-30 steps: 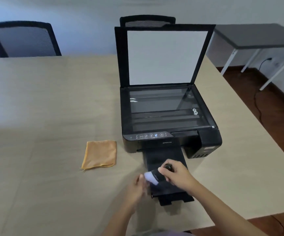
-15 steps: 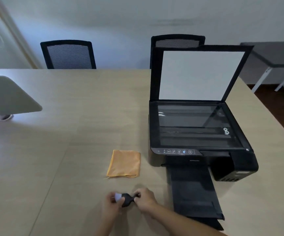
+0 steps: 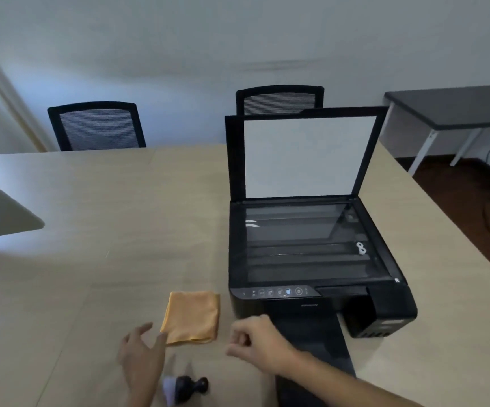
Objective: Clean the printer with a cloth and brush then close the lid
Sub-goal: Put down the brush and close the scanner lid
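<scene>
The printer [image 3: 311, 259] sits on the table [image 3: 91, 230] with its lid [image 3: 305, 157] upright and the glass bare. The folded cloth [image 3: 192, 317] lies beside it; the brush [image 3: 185, 389] lies nearer the table edge. The left hand [image 3: 142, 356] is spread, thumb touching the cloth; the right hand [image 3: 255, 342] is loosely curled, holding nothing.

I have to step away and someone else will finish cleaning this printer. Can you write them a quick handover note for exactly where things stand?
Left hand: open, empty, fingertips at the near left corner of the orange cloth.
Right hand: loosely curled, holding nothing, just right of the cloth, in front of the printer.
Brush: lying on the table near the front edge, between the forearms.
Cloth: folded flat, left of the printer's front.
Printer: lid up, scanner glass exposed, output tray extended.
Done: cannot be judged from this view.
Left: wipe with the cloth, then close the lid.
</scene>
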{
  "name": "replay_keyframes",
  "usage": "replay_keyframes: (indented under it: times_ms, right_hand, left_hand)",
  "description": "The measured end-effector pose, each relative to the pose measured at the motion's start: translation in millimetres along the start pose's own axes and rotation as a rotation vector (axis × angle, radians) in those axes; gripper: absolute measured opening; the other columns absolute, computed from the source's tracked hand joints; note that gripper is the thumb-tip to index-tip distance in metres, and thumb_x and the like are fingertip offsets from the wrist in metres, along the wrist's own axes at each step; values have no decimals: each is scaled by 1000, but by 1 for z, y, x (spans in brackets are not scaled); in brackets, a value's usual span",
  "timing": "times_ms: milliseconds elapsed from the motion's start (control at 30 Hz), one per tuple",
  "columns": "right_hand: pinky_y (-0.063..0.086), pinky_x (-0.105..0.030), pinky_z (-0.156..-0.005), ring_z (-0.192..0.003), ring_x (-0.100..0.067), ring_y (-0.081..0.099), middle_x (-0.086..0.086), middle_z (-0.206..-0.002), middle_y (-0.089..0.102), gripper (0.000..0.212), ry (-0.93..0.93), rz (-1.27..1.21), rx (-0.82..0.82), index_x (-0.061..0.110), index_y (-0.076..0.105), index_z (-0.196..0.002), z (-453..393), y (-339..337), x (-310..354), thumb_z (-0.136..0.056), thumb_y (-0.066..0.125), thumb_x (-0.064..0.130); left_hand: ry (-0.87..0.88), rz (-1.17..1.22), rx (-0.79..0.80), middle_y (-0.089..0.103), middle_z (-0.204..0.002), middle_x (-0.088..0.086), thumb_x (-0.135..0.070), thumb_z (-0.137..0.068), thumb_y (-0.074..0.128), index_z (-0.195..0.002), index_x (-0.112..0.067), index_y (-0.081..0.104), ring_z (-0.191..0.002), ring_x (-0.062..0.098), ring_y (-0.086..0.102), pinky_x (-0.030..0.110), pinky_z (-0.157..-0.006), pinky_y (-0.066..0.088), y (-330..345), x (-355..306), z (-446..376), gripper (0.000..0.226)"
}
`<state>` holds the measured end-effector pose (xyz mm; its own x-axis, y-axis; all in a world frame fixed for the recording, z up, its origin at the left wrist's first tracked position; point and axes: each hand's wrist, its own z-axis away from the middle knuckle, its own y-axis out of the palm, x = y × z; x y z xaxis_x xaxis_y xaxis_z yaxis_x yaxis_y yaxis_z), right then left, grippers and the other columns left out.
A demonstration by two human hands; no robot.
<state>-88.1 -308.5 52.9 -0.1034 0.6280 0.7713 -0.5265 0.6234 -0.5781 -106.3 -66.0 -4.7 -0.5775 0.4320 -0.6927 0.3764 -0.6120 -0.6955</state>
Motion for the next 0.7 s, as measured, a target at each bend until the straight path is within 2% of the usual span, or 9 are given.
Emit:
replay_keyframes:
  times_ms: [67, 167, 267, 333, 433, 500, 533, 600, 700]
  right_hand:
    - [42, -20, -53, -49, -2, 50, 2, -56, 62, 39, -70, -13, -211, 13, 60, -64, 9, -74, -4, -82, 66, 47]
    - [46, -21, -56, -49, -1, 59, 1, -54, 66, 49, -97, -52, -639, 13, 62, -61, 12, -199, -12, -90, 53, 51]
    - [50, -34, -72, -74, -16, 65, -5, -77, 71, 38, -39, -53, -1104, 11, 66, -85, -1, -313, -23, -98, 43, 38]
    - [45, -33, -76, -86, -19, 60, -12, -101, 70, 35, -5, -17, -1253, 10, 62, -103, -11, -375, -29, -99, 37, 35]
    - [38, -36, -101, -122, -22, 49, -9, -140, 51, 41, 38, 1, -1134, 17, 44, -136, -30, -435, -33, -101, 30, 31]
    - [23, -37, -115, -142, -23, 30, -5, -155, 34, 46, 53, 25, -973, 20, 32, -147, -40, -452, -36, -103, 25, 33]
    - [20, -36, -116, -144, -23, 26, -3, -157, 32, 48, 61, 48, -901, 19, 31, -148, -45, -455, -39, -103, 23, 35]
    - [29, -37, -112, -137, -28, 38, -10, -147, 46, 48, 70, 98, -812, 14, 44, -141, -52, -456, -44, -103, 24, 36]
    - [43, -36, -86, -101, -28, 58, -5, -93, 66, 42, 19, 86, -856, 15, 65, -118, -46, -448, -49, -101, 31, 33]
  left_hand:
    - [196, 79, -139, 70, -99, 19, -16, -78, 75, -90, -7, 73, -101, 39, 62, 46, -92, 45, -13, -60, -18, 15]
    - [309, 158, -160, 72, -100, 17, -25, -88, 63, -91, -7, 74, -101, 34, 64, 42, -90, 46, -21, -165, -45, 21]
    - [308, 275, 99, 59, -93, 13, -25, -96, 46, -93, -11, 65, -95, 23, 52, 34, -83, 39, -14, -265, -71, 23]
    - [275, 332, 275, 51, -102, 6, -33, -99, 37, -106, -16, 58, -102, 21, 44, 37, -89, 37, -5, -323, -77, 28]
    - [242, 398, 397, 29, -153, -1, -46, -99, 29, -148, -24, 25, -139, 23, 31, 49, -114, 27, 10, -385, -77, 54]
    - [249, 438, 435, 16, -160, -2, -46, -99, 27, -151, -29, 12, -146, 25, 21, 51, -118, 19, 21, -409, -76, 57]
    - [257, 431, 453, 20, -159, -2, -45, -99, 25, -152, -29, 13, -144, 25, 24, 48, -118, 17, 26, -416, -75, 56]
    - [252, 413, 471, 38, -146, -3, -46, -99, 22, -147, -26, 29, -125, 23, 41, 43, -112, 20, 33, -424, -71, 52]
    - [186, 453, 409, 46, -144, -3, -53, -97, 20, -142, -22, 39, -116, 23, 53, 51, -113, 20, 32, -419, -63, 58]
